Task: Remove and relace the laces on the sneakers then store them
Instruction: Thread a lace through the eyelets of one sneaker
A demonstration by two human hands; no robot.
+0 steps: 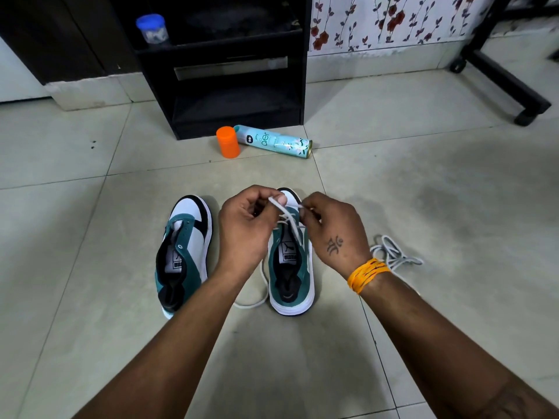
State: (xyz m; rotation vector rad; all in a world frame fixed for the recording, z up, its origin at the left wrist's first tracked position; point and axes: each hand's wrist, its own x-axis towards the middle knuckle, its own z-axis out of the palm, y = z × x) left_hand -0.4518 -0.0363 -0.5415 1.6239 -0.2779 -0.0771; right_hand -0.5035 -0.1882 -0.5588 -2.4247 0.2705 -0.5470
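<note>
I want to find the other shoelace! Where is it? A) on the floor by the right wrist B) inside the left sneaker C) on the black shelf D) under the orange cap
A: the loose white shoelace lies in a tangle on the tiled floor, just beyond the wrist of the right hand.

Teal, white and black sneakers; white laces; orange cap; pale aqua spray can; orange wrist thread; red-flowered wallpaper; pale grey tiled floor.
</note>
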